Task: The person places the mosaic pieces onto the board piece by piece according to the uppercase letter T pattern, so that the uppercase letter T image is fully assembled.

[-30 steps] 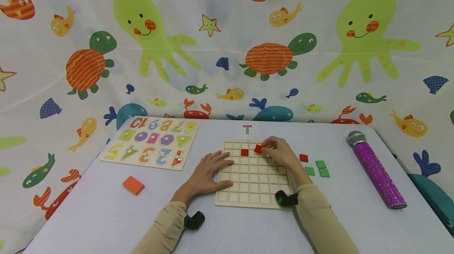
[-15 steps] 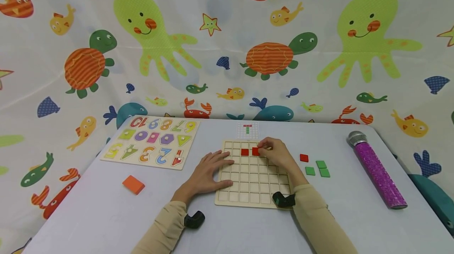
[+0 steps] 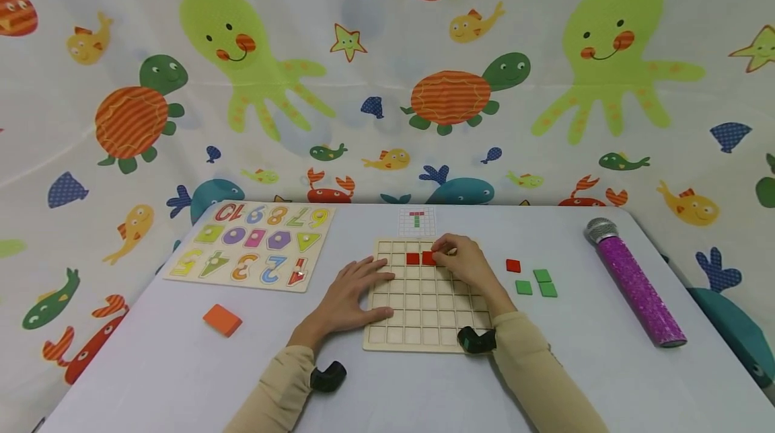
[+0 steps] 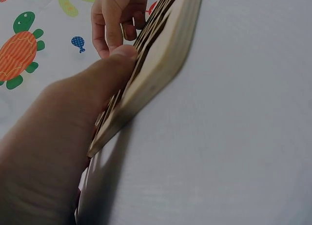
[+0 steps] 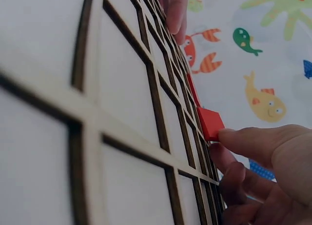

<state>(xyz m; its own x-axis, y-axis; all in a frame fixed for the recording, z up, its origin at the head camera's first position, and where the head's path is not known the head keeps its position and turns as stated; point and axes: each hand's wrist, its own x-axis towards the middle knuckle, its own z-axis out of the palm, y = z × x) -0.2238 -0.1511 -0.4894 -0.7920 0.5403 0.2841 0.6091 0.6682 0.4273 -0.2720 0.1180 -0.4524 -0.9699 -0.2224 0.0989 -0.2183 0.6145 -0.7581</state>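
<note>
Hands: our left hand (image 3: 345, 293) rests spread on one grid board (image 3: 430, 319); our right hand (image 3: 466, 263) pinches a red tile (image 5: 210, 123) over it.
Red tiles: three; a second red tile (image 3: 413, 259) left of our right fingertips, a loose red tile (image 3: 513, 265) right of that hand.
Green tiles (image 3: 523, 288): three, right of our right hand.
Shift: a second ago our tile was farther right, askew.
Left of hands: one number puzzle (image 3: 262, 255), one orange block (image 3: 222, 320).
Far right: one microphone (image 3: 642, 288).
Beyond hands: one card (image 3: 416, 221).
In the way: our right fingertips, partly hiding the pinched tile.
</note>
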